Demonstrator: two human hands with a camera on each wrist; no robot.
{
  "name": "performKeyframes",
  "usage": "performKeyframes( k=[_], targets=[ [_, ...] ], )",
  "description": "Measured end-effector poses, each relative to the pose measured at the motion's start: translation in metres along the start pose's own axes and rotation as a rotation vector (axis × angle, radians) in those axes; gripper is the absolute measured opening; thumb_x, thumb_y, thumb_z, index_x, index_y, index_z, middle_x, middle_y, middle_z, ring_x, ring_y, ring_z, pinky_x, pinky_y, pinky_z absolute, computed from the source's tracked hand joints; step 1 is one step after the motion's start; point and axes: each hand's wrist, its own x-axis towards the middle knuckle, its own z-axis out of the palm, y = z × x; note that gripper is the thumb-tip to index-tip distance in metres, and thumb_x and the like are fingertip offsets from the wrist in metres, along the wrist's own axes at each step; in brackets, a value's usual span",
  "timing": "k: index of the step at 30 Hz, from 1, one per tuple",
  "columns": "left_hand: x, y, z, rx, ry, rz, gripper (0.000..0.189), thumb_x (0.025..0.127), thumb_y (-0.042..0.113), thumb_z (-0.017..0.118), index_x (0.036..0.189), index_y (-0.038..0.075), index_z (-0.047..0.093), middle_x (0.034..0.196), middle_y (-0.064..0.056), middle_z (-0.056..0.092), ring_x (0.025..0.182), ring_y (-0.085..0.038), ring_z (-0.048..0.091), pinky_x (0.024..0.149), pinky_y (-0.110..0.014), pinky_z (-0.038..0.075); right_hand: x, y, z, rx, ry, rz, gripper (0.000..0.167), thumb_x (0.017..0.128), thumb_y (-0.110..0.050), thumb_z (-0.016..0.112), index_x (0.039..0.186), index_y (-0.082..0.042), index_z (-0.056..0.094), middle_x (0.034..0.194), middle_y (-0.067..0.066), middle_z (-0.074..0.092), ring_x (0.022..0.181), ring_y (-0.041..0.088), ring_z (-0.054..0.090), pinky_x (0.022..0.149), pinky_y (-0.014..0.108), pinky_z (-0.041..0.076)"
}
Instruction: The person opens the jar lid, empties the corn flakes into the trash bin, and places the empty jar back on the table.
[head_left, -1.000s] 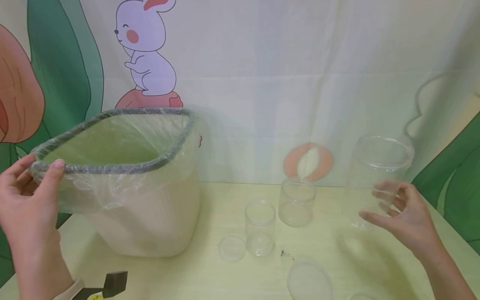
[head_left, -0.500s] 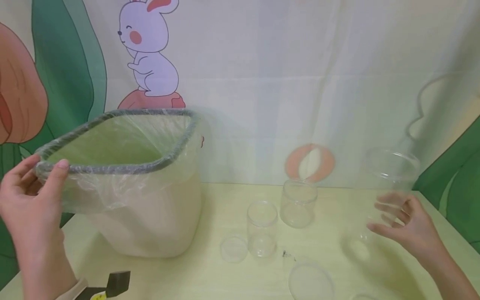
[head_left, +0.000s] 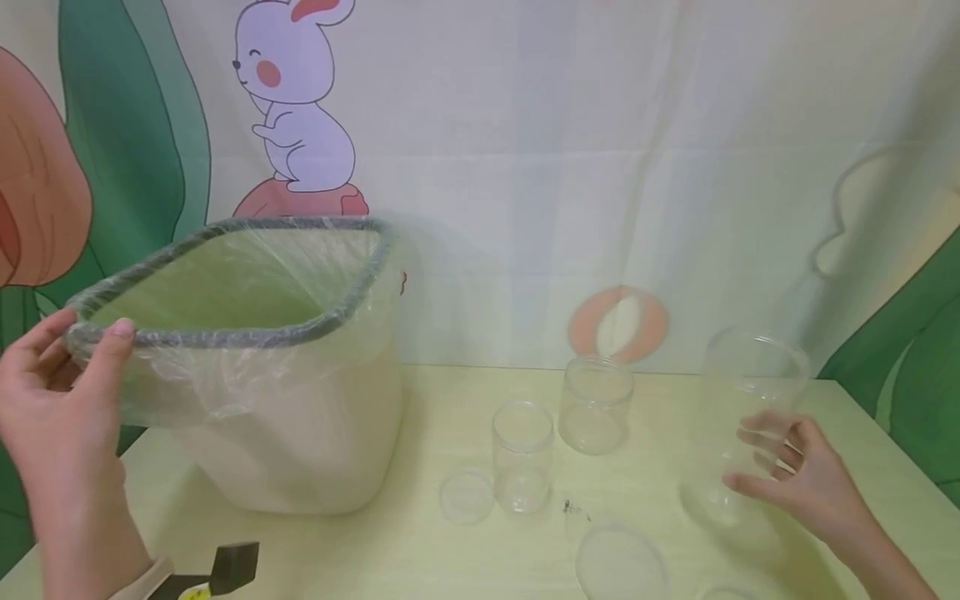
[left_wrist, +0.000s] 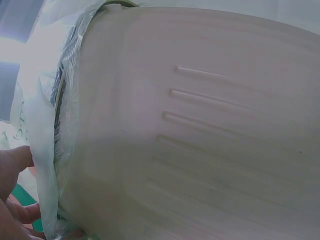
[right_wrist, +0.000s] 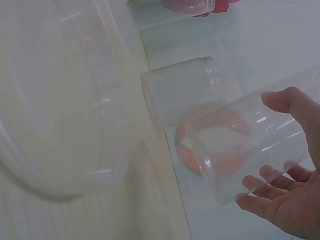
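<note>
My left hand [head_left: 63, 379] pinches the near left corner of a bin's [head_left: 300, 442] dark rim [head_left: 217, 337], where a thin clear plastic bag [head_left: 195, 383] is folded over it. The left wrist view shows the fingers [left_wrist: 17, 160] at the bag's edge beside the bin's ribbed side. On the right, my right hand [head_left: 802, 475] grips a tall clear jar [head_left: 753, 392] low on its side, thumb across from the fingers. The jar [right_wrist: 270, 135] stands upright close over the table in the head view, its bottom partly lost in glare.
A narrow clear jar [head_left: 522, 458] and a wider short one [head_left: 596, 408] stand mid-table. Round clear lids lie nearby, a small one [head_left: 467, 497] and a larger one [head_left: 621, 562]. Dark specks [head_left: 576, 508] mark the tabletop. A printed curtain [head_left: 480, 183] hangs behind.
My right hand has lowered the tall jar toward the tabletop, swaying a little right and then back left. The left hand keeps its hold on the bin's rim.
</note>
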Motion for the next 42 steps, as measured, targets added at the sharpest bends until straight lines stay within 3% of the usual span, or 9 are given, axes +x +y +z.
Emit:
performKeyframes(
  k=[10,16,20,31,37,42],
  targets=[
    [-0.002,-0.001,0.0,0.004,-0.018,0.028,0.051,0.077,0.025,0.072,0.124,0.024,0.051,0.12,0.006,0.046,0.102,-0.004,0.041,0.1,-0.025,0.031,-0.007,0.0,0.004,-0.025,-0.018,0.004,0.07,0.069,-0.002,0.077,0.122,-0.018,0.034,0.124,0.006,0.045,0.102,-0.008,0.052,0.08,0.006,0.042],
    [-0.001,-0.002,0.001,0.018,-0.017,0.052,0.051,0.077,0.025,0.072,0.124,0.024,0.052,0.121,0.006,0.046,0.1,-0.004,0.041,0.096,-0.023,0.031,-0.012,0.002,0.006,-0.073,-0.027,0.008,0.07,0.07,-0.004,0.077,0.122,-0.017,0.034,0.12,-0.006,0.047,0.102,-0.01,0.051,0.079,0.006,0.042],
    [0.0,-0.003,0.001,0.013,-0.019,0.066,0.05,0.077,0.024,0.072,0.123,0.023,0.053,0.12,0.005,0.046,0.098,-0.005,0.041,0.091,-0.022,0.032,-0.015,-0.007,0.01,-0.073,-0.032,0.008,0.067,0.07,-0.001,0.076,0.119,-0.019,0.035,0.116,-0.013,0.047,0.1,-0.013,0.05,0.078,0.005,0.042],
    [-0.001,-0.001,0.001,0.005,-0.021,0.062,0.051,0.076,0.024,0.073,0.123,0.023,0.053,0.118,0.005,0.048,0.095,-0.005,0.041,0.087,-0.021,0.032,-0.025,-0.049,0.018,-0.066,-0.062,0.022,0.056,0.071,0.007,0.071,0.113,-0.007,0.036,0.107,-0.025,0.049,0.095,-0.015,0.049,0.075,0.003,0.041],
    [0.0,-0.003,0.0,0.012,-0.014,0.06,0.051,0.076,0.024,0.073,0.123,0.023,0.053,0.12,0.005,0.047,0.097,-0.005,0.041,0.09,-0.022,0.032,-0.026,-0.049,0.017,-0.101,-0.077,0.047,0.056,0.072,0.005,0.072,0.114,-0.004,0.035,0.106,-0.026,0.047,0.094,-0.016,0.047,0.074,0.003,0.04],
    [0.0,-0.003,-0.001,0.01,-0.013,0.054,0.051,0.076,0.024,0.073,0.123,0.023,0.053,0.118,0.005,0.048,0.095,-0.005,0.041,0.088,-0.021,0.032,-0.027,-0.043,0.016,-0.095,-0.089,0.007,0.058,0.071,0.007,0.071,0.115,-0.006,0.035,0.108,-0.025,0.047,0.097,-0.017,0.047,0.076,0.002,0.039]
  ],
)
